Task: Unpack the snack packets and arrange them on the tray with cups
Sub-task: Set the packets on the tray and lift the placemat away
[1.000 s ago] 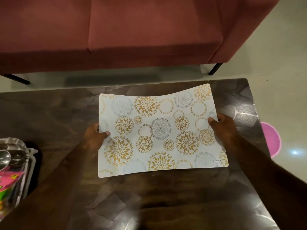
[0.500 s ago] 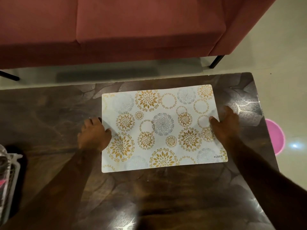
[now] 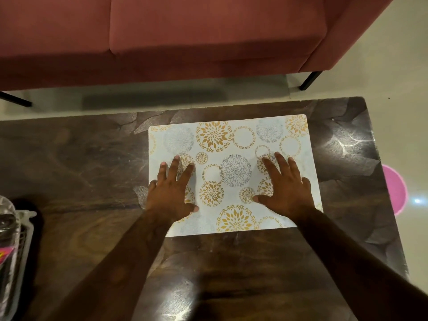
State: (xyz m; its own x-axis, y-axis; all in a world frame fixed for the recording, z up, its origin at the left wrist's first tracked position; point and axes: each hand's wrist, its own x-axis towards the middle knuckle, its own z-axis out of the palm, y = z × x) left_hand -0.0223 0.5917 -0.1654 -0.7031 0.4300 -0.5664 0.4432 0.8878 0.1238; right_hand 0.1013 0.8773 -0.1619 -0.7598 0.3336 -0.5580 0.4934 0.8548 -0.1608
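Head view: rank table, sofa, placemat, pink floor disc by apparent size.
1. table
2. sofa; both cropped by the frame, so this order holds only as seen
3. placemat
4. pink disc, partly behind the table

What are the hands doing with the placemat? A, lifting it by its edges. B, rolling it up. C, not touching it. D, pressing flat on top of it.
D: the left hand and right hand rest with fingers spread on the placemat, which lies flat on the table.
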